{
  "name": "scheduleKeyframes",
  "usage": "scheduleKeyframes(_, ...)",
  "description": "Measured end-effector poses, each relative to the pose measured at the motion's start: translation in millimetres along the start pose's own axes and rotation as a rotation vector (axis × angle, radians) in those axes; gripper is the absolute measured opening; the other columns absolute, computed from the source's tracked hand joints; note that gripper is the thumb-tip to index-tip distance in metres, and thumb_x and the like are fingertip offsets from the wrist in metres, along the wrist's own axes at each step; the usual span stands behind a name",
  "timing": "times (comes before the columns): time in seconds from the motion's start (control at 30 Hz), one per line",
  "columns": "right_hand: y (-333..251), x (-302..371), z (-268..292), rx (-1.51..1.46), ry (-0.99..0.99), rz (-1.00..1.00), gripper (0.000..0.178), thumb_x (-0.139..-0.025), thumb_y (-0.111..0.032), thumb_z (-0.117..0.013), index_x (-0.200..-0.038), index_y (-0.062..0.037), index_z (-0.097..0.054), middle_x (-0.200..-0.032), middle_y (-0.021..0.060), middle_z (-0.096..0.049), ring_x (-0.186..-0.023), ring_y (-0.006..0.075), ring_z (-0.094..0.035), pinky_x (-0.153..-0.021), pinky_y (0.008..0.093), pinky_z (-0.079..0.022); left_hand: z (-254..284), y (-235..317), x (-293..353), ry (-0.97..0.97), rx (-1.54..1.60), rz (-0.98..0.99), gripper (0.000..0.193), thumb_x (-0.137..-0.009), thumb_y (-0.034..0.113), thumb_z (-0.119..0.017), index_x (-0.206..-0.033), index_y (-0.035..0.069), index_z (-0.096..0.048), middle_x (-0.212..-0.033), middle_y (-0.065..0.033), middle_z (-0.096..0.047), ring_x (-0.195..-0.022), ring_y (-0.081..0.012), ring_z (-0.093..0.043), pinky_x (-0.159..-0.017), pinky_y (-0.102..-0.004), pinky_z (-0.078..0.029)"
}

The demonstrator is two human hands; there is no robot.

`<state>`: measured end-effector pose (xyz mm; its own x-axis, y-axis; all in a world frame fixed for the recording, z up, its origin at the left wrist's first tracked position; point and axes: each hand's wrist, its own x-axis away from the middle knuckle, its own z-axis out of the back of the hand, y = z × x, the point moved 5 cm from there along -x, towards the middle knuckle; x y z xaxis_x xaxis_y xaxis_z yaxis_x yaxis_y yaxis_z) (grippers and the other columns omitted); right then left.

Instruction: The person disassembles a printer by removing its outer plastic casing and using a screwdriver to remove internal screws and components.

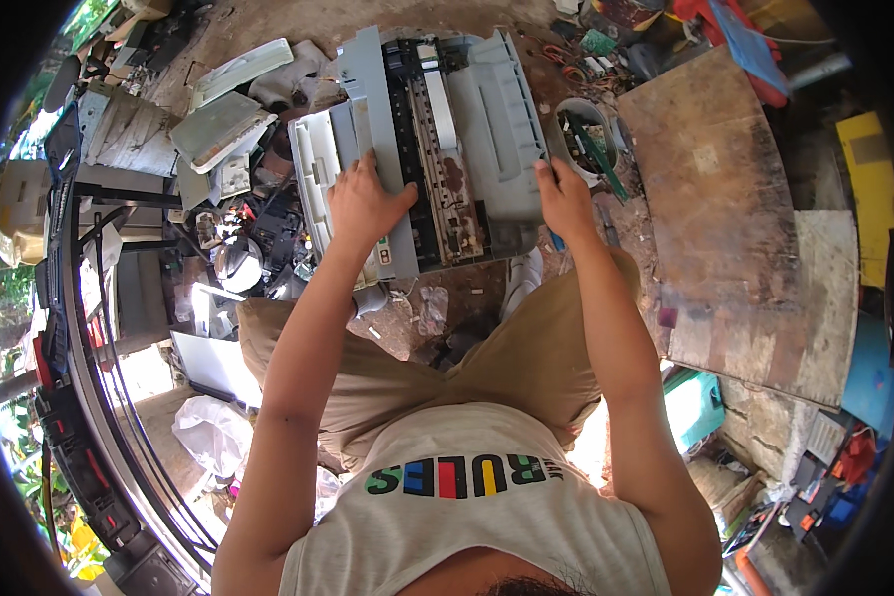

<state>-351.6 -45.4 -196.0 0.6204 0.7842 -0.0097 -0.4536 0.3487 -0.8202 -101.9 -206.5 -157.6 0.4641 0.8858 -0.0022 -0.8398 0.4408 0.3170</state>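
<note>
A grey printer (502,129) with its inside laid bare stands in front of my knees. A dark rail and a pale flat ribbon cable (439,111) run along its middle. My left hand (366,202) lies over the long grey cover strip on the printer's left side, thumb spread from the fingers, with nothing seen held in it. At the right edge of the casing, my right hand (566,202) is closed, thumb and fingertips against the rim; its other fingers are hidden. A small blue piece (557,241) shows beside the right wrist; what it belongs to is unclear.
Left of the printer lie pale plastic covers (221,129) and a heap of dark parts (268,238). A round tub (586,129) with odds and ends stands at the right, beside a large worn wooden board (710,179). A metal frame (74,248) rises at the far left.
</note>
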Motion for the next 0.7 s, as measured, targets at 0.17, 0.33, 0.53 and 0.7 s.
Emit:
scheduleKeyframes(0.17,5,-2,1,0.038,0.067,0.031,0.033,-0.102,-0.030,-0.049,-0.096,-0.0002,-0.062,-0.089,0.0285,-0.065,-0.090,0.0505,-0.059,-0.076,0.0540,-0.046,26,-15,-14,0.031,0.242,0.017,0.072,-0.068,0.030,-0.076,-0.125,-0.010,-0.058,-0.109,-0.0252,-0.069,-0.099,-0.0346,-0.069,-0.089,-0.0385,-0.053)
scheduleKeyframes(0.33,12,-5,-3,0.085,0.069,0.052,0.033,-0.102,-0.030,-0.049,-0.094,-0.0006,-0.061,-0.088,0.0281,-0.065,-0.087,0.0509,-0.060,-0.074,0.0558,-0.046,42,-31,-26,-0.104,0.313,-0.038,0.061,-0.067,0.024,-0.075,-0.115,-0.010,-0.063,-0.090,-0.0182,-0.071,-0.080,-0.0244,-0.068,-0.078,-0.0354,-0.054)
scheduleKeyframes(0.53,11,-5,-8,0.138,0.081,0.079,0.032,-0.102,-0.030,-0.048,-0.098,-0.0023,-0.063,-0.087,0.0277,-0.066,-0.087,0.0507,-0.060,-0.074,0.0557,-0.046,51,-49,-24,-0.217,0.281,-0.002,0.079,-0.065,0.033,-0.076,-0.127,-0.011,-0.057,-0.101,-0.0299,-0.069,-0.096,-0.0386,-0.070,-0.089,-0.0411,-0.054)
scheduleKeyframes(0.7,5,0,-2,0.164,0.128,0.111,0.032,-0.102,-0.030,-0.048,-0.101,-0.0026,-0.064,-0.089,0.0273,-0.066,-0.087,0.0503,-0.061,-0.073,0.0541,-0.047,54,-27,-21,-0.093,0.125,-0.111,0.060,-0.068,0.030,-0.074,-0.111,-0.011,-0.064,-0.091,-0.0280,-0.069,-0.084,-0.0368,-0.069,-0.080,-0.0400,-0.054)
